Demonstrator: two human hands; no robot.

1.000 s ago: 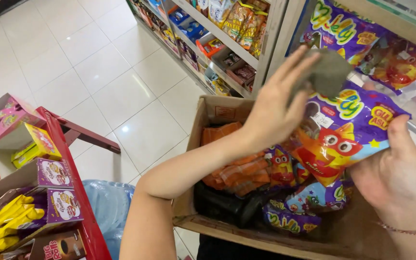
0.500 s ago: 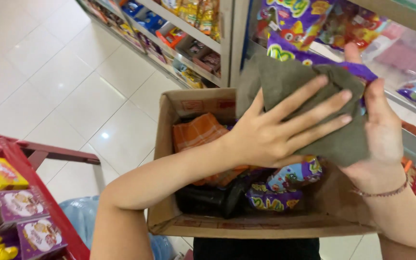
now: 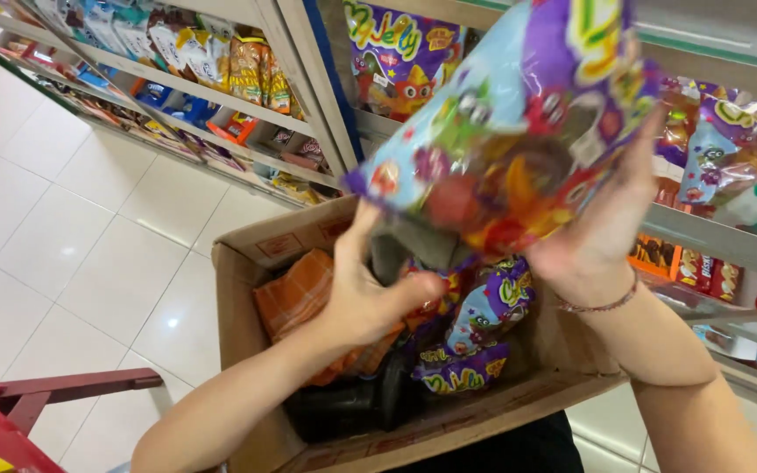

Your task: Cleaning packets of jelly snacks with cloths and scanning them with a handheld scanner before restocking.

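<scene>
Here the left hand is hovering over the open cardboard box held against the body, its fingers pinching a dark grey cloth just below the candy bag. Above it, the right hand is gripping a big colourful jelly candy bag from underneath, the bag's long axis slanting up to the right. Farther away, store shelves with snack packets are standing.

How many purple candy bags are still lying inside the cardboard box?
2 show in the cardboard box: one purple bag upright beside the left hand, another purple bag lying below it. More may be hidden under the raised bag in the right hand.
</scene>
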